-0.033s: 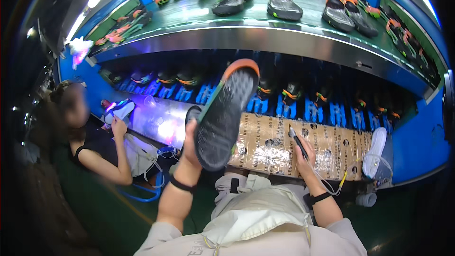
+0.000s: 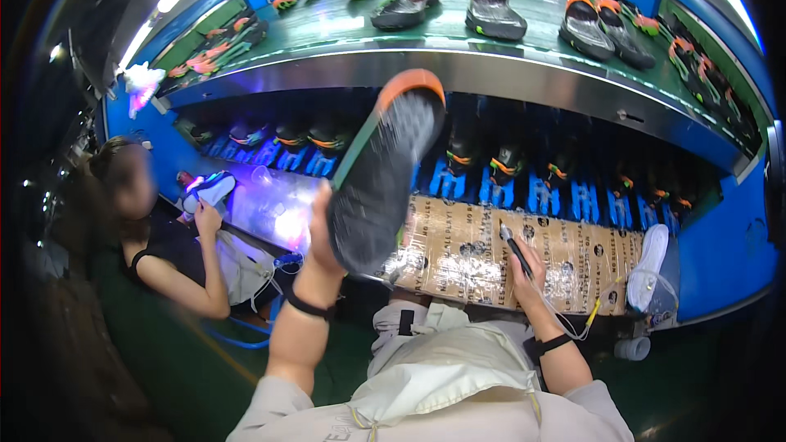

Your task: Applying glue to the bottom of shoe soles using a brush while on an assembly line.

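The left hand (image 2: 321, 233) holds a dark shoe (image 2: 383, 176) up by its heel end, fingers wrapped round it, sole turned toward the person and the orange toe pointing at the conveyor (image 2: 458, 65) above. The right hand (image 2: 528, 266) pinches a pen-like tool (image 2: 516, 250) with a thin cord, resting on the taped cardboard surface (image 2: 467, 254). It looks like the sole is being checked or is about to be marked. The next move would call for bringing the tool tip to the sole while the shoe is kept steady. A co-worker (image 2: 164, 237) sits to the left under purple light.
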{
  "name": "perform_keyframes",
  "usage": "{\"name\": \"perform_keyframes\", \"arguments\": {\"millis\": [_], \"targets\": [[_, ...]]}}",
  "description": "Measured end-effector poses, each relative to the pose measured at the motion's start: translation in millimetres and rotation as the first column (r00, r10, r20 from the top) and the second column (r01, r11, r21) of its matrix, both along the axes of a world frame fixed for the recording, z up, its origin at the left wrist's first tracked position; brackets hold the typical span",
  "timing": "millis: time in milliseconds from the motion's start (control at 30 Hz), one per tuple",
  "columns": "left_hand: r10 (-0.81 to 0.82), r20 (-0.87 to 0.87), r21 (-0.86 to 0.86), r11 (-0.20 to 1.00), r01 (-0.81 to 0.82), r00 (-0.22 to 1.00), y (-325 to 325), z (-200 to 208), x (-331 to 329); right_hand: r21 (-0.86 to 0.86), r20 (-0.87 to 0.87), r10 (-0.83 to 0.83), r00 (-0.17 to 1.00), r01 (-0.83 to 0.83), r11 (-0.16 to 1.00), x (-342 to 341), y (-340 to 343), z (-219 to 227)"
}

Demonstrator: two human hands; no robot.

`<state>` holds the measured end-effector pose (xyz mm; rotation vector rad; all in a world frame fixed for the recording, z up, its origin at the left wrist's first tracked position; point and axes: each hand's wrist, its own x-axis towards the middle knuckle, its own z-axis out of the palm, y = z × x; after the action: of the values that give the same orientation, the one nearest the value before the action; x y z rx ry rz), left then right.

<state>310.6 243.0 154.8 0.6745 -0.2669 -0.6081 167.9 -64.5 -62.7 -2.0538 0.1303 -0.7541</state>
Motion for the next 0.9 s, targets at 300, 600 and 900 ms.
{"name": "perform_keyframes", "arguments": {"millis": [300,600,900], "targets": [[0.413,0.305,0.079,0.887,-0.455,0.858,-18,58,118,-0.014,0.005,0.004,1.000,-0.004,1.000,0,-2,0],[0.183,0.855,0.470,0.119,-0.874,0.485,37,-91,13,0.037,-0.022,0.007,1.000,-0.007,0.999,-1,-3,2],[-0.231,0.671,0.525,-0.522,-0.672,0.704,110,-177,-69,0.068,-0.072,0.032,0.997,-0.027,0.997,3,-2,2]]}}
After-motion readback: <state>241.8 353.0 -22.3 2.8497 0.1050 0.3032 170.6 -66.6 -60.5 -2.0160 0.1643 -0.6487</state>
